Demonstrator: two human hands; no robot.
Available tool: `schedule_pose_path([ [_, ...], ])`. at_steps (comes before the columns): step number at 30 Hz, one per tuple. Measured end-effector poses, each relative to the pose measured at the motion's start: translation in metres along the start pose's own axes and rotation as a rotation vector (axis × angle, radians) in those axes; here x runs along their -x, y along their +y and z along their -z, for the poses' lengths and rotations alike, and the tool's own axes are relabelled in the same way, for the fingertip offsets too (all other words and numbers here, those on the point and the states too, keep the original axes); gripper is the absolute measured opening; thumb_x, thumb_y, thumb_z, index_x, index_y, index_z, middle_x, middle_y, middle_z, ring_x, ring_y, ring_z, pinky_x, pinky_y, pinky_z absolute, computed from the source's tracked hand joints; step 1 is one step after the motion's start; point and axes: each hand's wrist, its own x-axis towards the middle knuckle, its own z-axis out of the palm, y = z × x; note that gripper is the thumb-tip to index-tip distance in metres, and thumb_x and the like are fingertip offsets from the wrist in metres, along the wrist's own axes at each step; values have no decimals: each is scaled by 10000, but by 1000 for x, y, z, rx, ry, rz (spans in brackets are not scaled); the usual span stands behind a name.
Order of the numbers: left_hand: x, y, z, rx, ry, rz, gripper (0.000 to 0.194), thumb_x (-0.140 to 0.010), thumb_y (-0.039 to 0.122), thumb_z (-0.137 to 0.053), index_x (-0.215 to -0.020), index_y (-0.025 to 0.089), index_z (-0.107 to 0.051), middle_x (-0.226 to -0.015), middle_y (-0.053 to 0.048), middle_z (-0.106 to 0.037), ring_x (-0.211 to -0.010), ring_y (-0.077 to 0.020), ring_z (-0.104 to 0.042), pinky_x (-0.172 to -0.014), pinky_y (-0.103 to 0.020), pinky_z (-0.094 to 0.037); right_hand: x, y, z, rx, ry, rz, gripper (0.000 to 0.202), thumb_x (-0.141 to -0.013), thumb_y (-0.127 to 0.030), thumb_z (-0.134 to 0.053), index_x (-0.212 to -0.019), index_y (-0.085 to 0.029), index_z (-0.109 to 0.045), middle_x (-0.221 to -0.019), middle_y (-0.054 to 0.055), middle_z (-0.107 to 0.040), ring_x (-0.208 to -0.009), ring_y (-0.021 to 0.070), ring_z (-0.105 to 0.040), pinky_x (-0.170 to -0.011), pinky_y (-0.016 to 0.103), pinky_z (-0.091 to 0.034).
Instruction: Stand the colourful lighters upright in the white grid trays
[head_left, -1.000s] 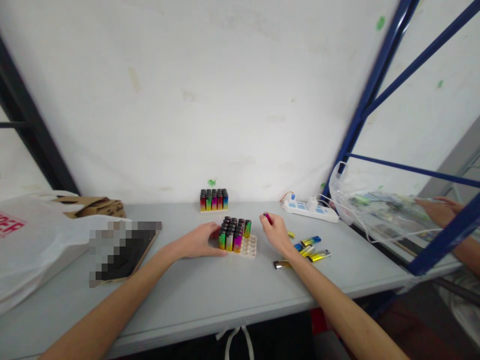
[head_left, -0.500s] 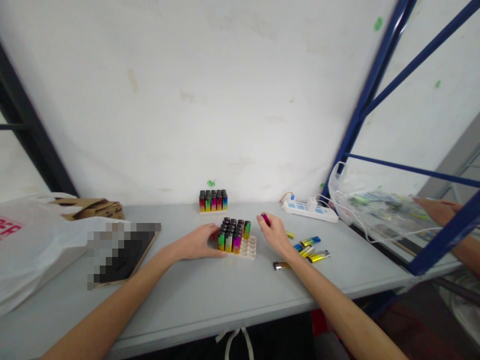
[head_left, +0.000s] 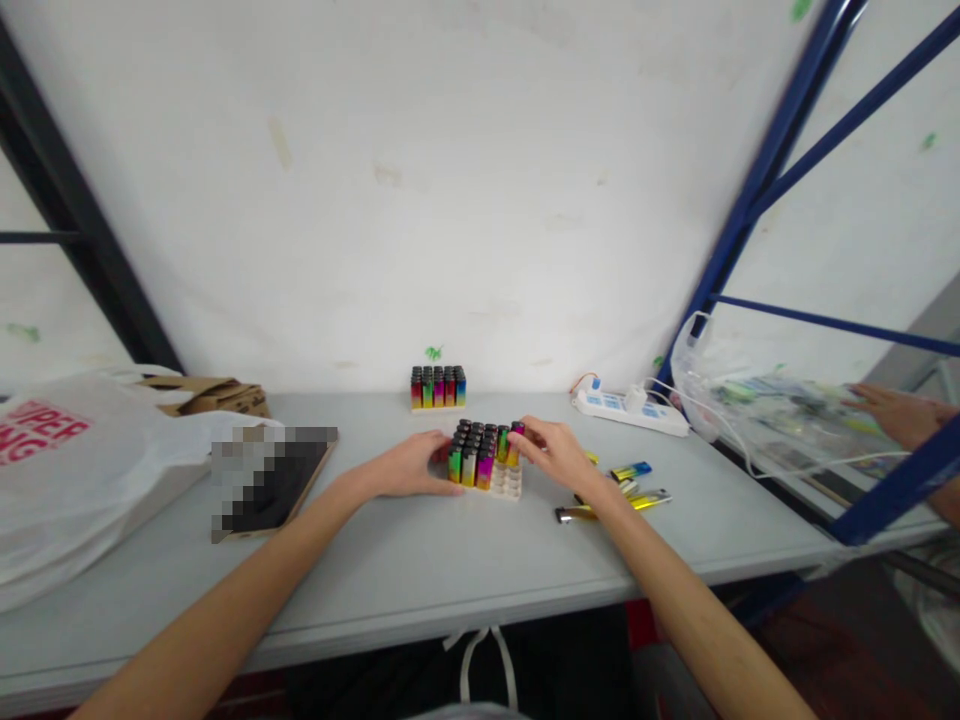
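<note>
A pale tray [head_left: 510, 486] with round holes stands on the table, its left part filled with upright lighters [head_left: 469, 466] with black tops and shiny coloured bodies. My left hand [head_left: 409, 466] is curved around the tray's left side, thumb at the front corner and fingers behind. My right hand [head_left: 555, 452] pinches a purple and yellow lighter [head_left: 514, 450] upright at the back right of the tray. Whether its base sits in a hole is unclear. Several loose lighters [head_left: 631, 470] lie right of the tray, partly hidden by my right forearm.
A second block of upright lighters [head_left: 439, 388] stands near the wall. Behind right lies a white power strip [head_left: 631, 412] with cables. A dark flat device [head_left: 281, 485] and white plastic bag [head_left: 97, 470] are left. Another person's hand [head_left: 892, 410] is beyond the blue frame [head_left: 750, 220].
My right hand has moved left with the lighter, from beside the tray to its back right holes, and turned it upright. My left hand stays at the tray. The view has shifted slightly.
</note>
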Motion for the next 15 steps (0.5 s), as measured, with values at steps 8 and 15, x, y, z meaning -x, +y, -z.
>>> schedule_pose_path([
  [8, 1, 2, 0, -17, 16, 24, 636, -677, 675, -724, -1053, 167, -649, -1062, -108, -693, -955, -305, -638, -848, -379, -503, 1, 5, -3, -7, -111, 5, 318, -1000, -474, -508, -814, -224, -572, -680, 13, -680, -621, 167, -598, -608, 259, -370],
  [15, 0, 1, 0, -26, 8, 26, 645, -685, 683, -718, -1054, 159, -646, -1075, -117, -692, -978, -315, -642, -841, -376, -510, -8, -1, 6, 55, -188, 37, 260, -983, -392, -572, -795, -215, -602, -661, 20, -647, -591, 161, -566, -586, 260, -355],
])
